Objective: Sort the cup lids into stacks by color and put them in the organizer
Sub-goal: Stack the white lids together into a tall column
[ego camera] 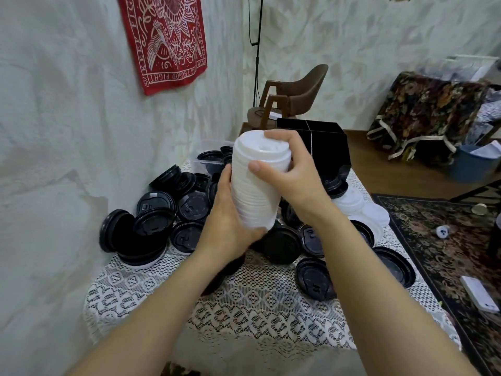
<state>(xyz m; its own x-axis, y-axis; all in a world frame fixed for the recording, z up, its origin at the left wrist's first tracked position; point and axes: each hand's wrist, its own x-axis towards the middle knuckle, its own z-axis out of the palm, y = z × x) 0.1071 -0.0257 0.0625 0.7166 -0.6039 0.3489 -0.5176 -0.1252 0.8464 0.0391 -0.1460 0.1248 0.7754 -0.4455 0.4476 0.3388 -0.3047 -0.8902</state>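
Forearms are reaching over lace tablecloth (244, 308). Left hand (230, 223) is gripping white lid stack (256, 191) low, right hand (294, 180) is clasping its top; stack is leaning above black lids (160, 221), near organizer (328, 150).

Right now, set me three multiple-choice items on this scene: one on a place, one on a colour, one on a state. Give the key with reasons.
1. Where does the organizer stand?
A. on a shelf
B. at the far end of the table
C. in the person's lap

2. What colour is the lid stack?
A. white
B. black
C. red

3. What state is that stack in?
A. lying on the table
B. inside the organizer
C. gripped by the left hand and the right hand, off the table

Key: B, it stands on the table beyond the hands; A, every lid in it is white; C, one hand wraps its lower part and the other its top.
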